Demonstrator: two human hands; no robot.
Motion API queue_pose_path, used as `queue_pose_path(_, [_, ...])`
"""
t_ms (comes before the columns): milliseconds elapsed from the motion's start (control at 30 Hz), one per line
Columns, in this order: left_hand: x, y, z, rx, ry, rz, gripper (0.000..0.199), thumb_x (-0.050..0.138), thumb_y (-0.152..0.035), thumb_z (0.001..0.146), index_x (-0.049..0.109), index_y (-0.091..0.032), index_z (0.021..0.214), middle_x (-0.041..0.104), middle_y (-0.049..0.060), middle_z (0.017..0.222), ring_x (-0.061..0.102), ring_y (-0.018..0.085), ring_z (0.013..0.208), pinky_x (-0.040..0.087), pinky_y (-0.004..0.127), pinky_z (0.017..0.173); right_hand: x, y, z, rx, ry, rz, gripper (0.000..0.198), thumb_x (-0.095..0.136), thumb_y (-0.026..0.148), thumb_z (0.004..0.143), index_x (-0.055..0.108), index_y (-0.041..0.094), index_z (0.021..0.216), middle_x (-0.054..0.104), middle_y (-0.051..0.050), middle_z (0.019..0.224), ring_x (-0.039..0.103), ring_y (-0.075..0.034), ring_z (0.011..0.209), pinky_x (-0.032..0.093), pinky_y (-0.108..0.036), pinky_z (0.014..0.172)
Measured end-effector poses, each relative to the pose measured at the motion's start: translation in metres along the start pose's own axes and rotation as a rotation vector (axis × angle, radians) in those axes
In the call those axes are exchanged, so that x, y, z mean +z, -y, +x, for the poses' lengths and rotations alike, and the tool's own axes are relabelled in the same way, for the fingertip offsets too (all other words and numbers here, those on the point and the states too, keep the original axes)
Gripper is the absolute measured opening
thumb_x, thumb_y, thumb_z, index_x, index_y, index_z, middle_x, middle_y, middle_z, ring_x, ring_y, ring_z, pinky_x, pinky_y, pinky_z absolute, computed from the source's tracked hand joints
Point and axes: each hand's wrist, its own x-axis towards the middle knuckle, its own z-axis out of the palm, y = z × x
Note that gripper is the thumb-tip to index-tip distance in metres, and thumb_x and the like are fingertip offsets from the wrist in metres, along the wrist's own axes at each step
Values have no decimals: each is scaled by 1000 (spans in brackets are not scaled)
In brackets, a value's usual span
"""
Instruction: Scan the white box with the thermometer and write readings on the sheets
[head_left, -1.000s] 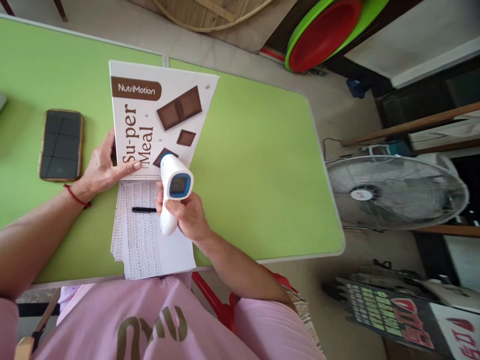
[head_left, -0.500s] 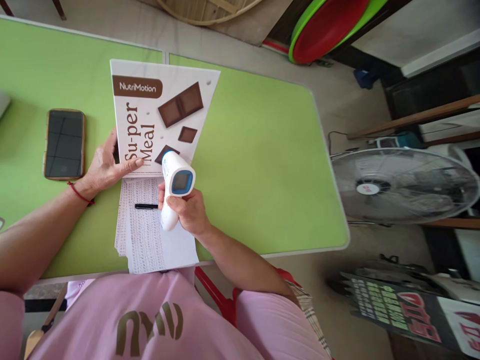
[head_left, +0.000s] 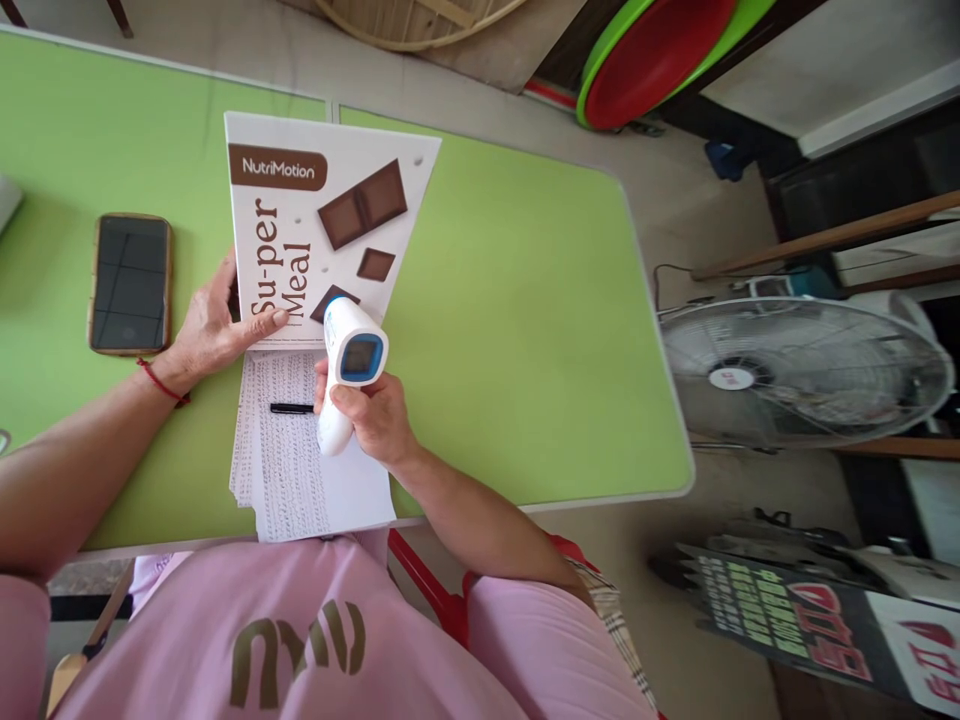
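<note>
My left hand (head_left: pixel 225 325) grips the lower left edge of a white box (head_left: pixel 285 250) printed "NutriMotion Su-per Meal", its thumb across the front. The box stands tilted over the table. In my right hand (head_left: pixel 375 415) is a white and blue infrared thermometer (head_left: pixel 351 345), held by its handle. Its head points at the box's lower part, where a chocolate piece is printed; whether they touch I cannot tell. The small screen faces me. Below the box lie sheets of handwritten paper (head_left: pixel 300 480), with a black pen (head_left: pixel 291 408) on them, partly hidden behind the thermometer.
A phone in a brown case (head_left: pixel 130 284) lies on the green table (head_left: pixel 525 330), left of the box. Beyond the table's right end stands a fan (head_left: pixel 806 372). A red chair (head_left: pixel 431 585) shows below the near edge. Red and green basins (head_left: pixel 652 60) are at the back.
Almost nothing differs. The box and thermometer have shifted very slightly, and the whole view has moved a little. Both hands keep their holds.
</note>
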Motion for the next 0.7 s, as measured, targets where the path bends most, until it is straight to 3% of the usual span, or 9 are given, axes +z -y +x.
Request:
queue_pose_path(167, [-2, 1, 1, 1, -59, 253, 83, 68, -80, 72, 57, -20, 128, 67, 14, 115, 63, 40, 106, 48, 61, 99, -3, 0, 2, -18, 25, -27, 42, 78, 61, 63, 62, 22, 69, 62, 3, 66, 56, -12, 58, 48, -32, 60])
queue_pose_path(300, [-1, 2, 0, -42, -55, 134, 84, 70, -76, 74, 50, -21, 135, 65, 14, 121, 64, 36, 104, 53, 54, 91, -17, 14, 1, -116, 50, -154, 36, 77, 55, 68, 63, 23, 75, 63, 2, 69, 55, -12, 60, 47, -31, 58])
queue_pose_path(400, [0, 7, 1, -2, -73, 111, 91, 75, -74, 70, 45, -23, 138, 60, 15, 127, 61, 37, 114, 52, 52, 96, -42, 33, 2, -266, -5, -373, 36, 79, 53, 68, 67, 23, 84, 66, 1, 74, 57, -14, 65, 50, -31, 62])
queue_pose_path(500, [1, 13, 3, 24, -80, 130, 95, 77, -74, 68, 42, -24, 141, 55, 16, 135, 57, 38, 121, 49, 54, 102, -75, 48, 6, -316, 2, -678, 50, 80, 51, 68, 68, 22, 107, 72, -5, 100, 65, -21, 88, 55, -38, 81])
queue_pose_path(600, [1, 17, 6, 59, -58, 128, 82, 74, -72, 73, 49, -25, 135, 55, 14, 135, 52, 38, 127, 44, 54, 110, -100, 51, 10, -311, 24, -979, 54, 76, 51, 73, 67, 21, 117, 70, -10, 110, 65, -27, 99, 54, -45, 89])
queue_pose_path(700, [1, 18, 6, 83, -39, 150, 69, 72, -69, 77, 56, -25, 127, 57, 12, 132, 47, 38, 132, 39, 56, 115, -112, 42, 15, -274, 7, -1209, 49, 71, 45, 78, 66, 20, 120, 68, -12, 108, 64, -30, 98, 54, -49, 88])
